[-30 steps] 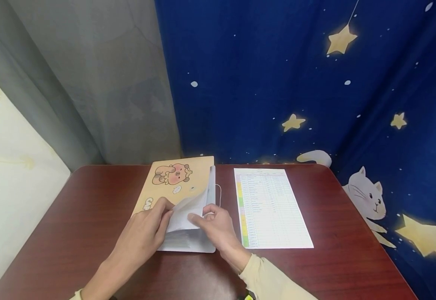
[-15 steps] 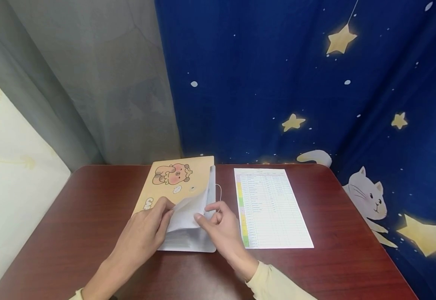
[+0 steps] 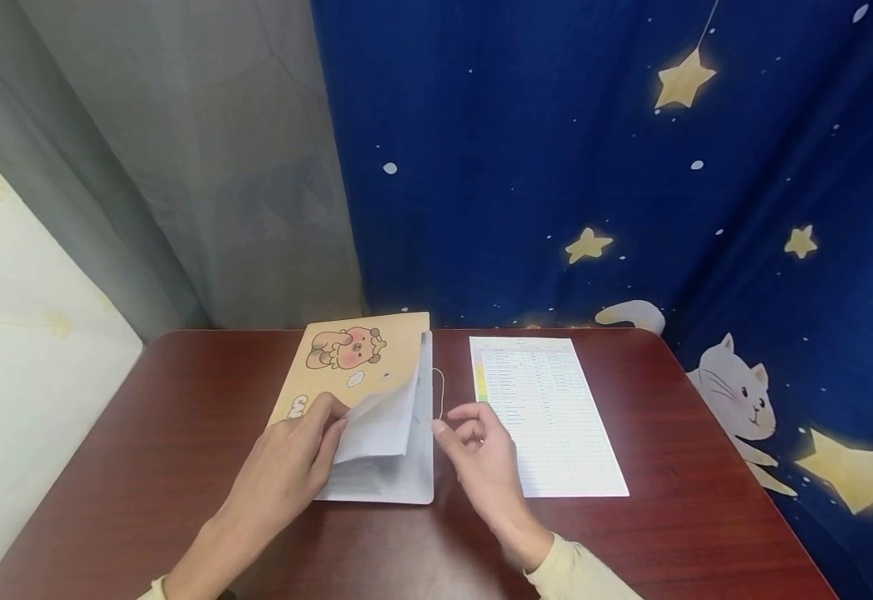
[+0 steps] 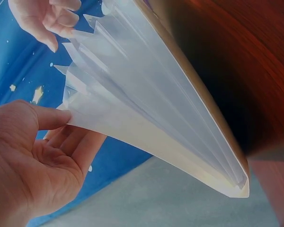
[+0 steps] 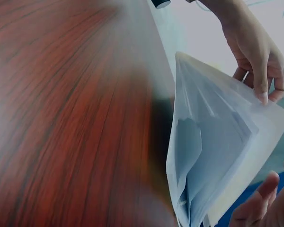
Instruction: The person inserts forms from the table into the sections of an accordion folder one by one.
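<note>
An expanding file folder [image 3: 398, 333] with a cartoon animal on its beige cover lies on the table, its front cover lifted. My left hand [image 3: 286, 458] pinches that cover's edge between thumb and fingers, as the left wrist view also shows on the folder [image 4: 118, 80]. Clear pleated pockets [image 5: 222, 123] fan out inside in the right wrist view. Right of the folder, my right hand [image 3: 489, 458] hovers with fingers loosely bent and nothing visible in its grasp. Its fingertips are close to a thin cord loop [image 3: 443, 387] at the folder's edge; contact cannot be told.
A printed table sheet [image 3: 571, 425] with coloured cells lies flat to the right, partly behind my right hand. The reddish-brown table [image 3: 143, 417] backs onto a grey curtain [image 3: 241, 208] and a blue starry curtain [image 3: 496, 208].
My right hand has moved off the pockets inside the folder and to the right, now overlapping the sheet's left edge. The left hand keeps holding the cover in the same spot.
</note>
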